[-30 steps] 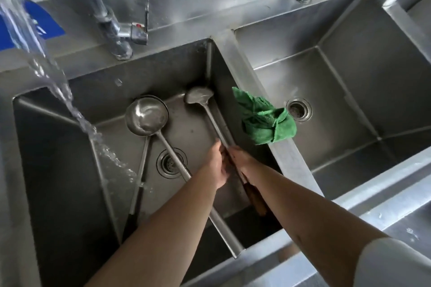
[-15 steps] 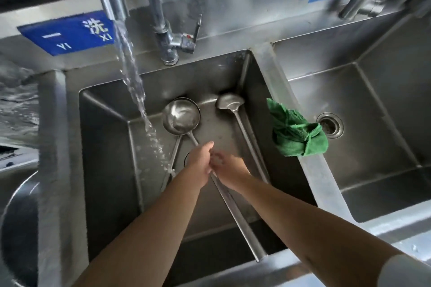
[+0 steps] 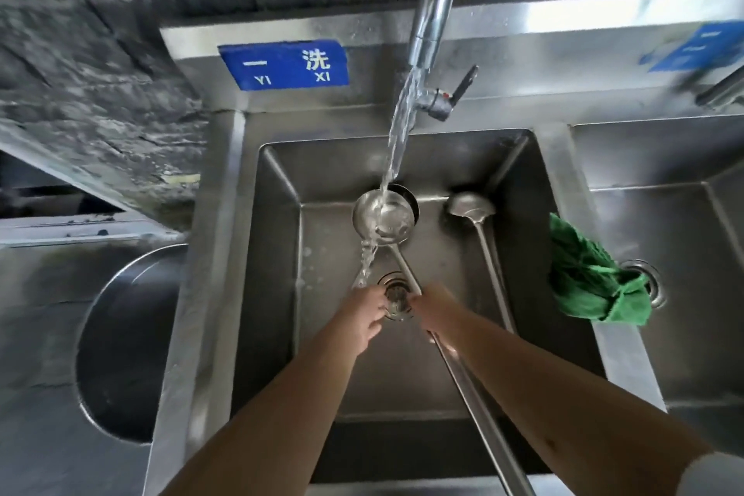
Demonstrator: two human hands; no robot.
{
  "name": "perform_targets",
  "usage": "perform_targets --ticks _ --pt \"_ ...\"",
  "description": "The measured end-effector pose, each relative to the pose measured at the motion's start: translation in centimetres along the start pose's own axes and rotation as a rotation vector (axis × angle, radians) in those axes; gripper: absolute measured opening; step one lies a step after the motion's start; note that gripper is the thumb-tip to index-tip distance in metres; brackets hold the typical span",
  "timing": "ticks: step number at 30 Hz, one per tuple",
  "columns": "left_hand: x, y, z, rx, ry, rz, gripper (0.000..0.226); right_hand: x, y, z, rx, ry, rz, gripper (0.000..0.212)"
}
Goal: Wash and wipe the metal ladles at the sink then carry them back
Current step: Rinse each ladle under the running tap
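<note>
Both arms reach into the sink [image 3: 282,238], the middle basin of the steel unit. The left hand [image 3: 364,314] is down near the drain [image 3: 396,296], its fingers curled; whether this grip closes on the thin handle that runs under the falling water cannot be told. The right hand [image 3: 432,308] sits at 3 o'clock of the drain with its grip wrapped around the long handle of the big ladle [image 3: 384,219], which runs back past the near rim at 5 o'clock.

The big ladle's bowl lies at 12 o'clock of the drain, face up, against the back of the basin floor. Water [image 3: 398,137] from the tap [image 3: 432,8] pours straight into that bowl and spills over its near edge toward the left hand. A dark round rim shows just behind the bowl, likely a second ladle beneath it.

The small ladle [image 3: 471,205] lies at 2 o'clock of the drain, bowl at the back wall, handle running down the right side of the basin, apart from both hands.

A green cloth [image 3: 592,278] is bunched on the divider at 3 o'clock, hanging partly over the right basin. A blue sign [image 3: 286,62] is fixed to the backsplash at 11 o'clock.
</note>
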State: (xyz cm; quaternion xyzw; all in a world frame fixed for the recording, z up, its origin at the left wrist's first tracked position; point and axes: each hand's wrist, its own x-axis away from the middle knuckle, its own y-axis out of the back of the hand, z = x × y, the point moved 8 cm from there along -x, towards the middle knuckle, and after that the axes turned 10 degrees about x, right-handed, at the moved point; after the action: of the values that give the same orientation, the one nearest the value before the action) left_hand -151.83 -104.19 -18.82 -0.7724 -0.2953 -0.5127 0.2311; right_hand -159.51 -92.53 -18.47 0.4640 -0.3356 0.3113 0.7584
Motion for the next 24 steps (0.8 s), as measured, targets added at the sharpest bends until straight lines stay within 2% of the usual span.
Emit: perform_targets --ticks 3,5,7,10,12,15,17,19,21,24 --pt "0.1 -0.8 -1.5 0.053 -0.054 0.101 0.012 2.8 0.0 -0.6 -0.044 -0.011 -0.011 0.02" --pt "0.7 -1.6 -2.1 0.14 -0.061 0.137 0.016 5.0 0.2 -1.1 -0.044 -0.025 0.017 0.025" --pt "1.0 -2.6 -2.2 0.21 -0.07 0.243 0.011 7.1 0.4 -1.2 -0.035 -0.038 0.042 0.02" --pt "2.5 -3.4 -1.8 0.274 -0.051 0.303 0.008 9.5 1.2 -1.1 0.072 -0.026 0.083 0.016" --pt "3.6 -3.3 -1.5 0.253 -0.046 0.277 0.01 10.3 1.6 -0.7 0.018 -0.024 0.132 0.013" --pt "4.6 -2.8 0.0 0.091 -0.058 0.239 0.017 10.8 1.5 0.5 -0.228 -0.077 0.207 0.013" --pt "4.7 -2.3 0.8 0.085 -0.052 0.224 0.02 10.1 1.6 1.3 -0.133 -0.024 0.133 0.02" --pt "4.3 -0.8 0.3 0.176 -0.064 0.162 0.022 10.1 1.1 2.2 -0.001 0.062 0.086 0.025" --pt "3.9 1.7 -1.0 0.238 -0.087 0.032 0.003 10.8 0.8 2.4 0.031 0.095 0.091 0.027" --pt "3.5 5.1 -4.4 0.184 -0.234 -0.102 0.029 12.2 1.4 2.7 0.056 0.127 0.087 0.025"
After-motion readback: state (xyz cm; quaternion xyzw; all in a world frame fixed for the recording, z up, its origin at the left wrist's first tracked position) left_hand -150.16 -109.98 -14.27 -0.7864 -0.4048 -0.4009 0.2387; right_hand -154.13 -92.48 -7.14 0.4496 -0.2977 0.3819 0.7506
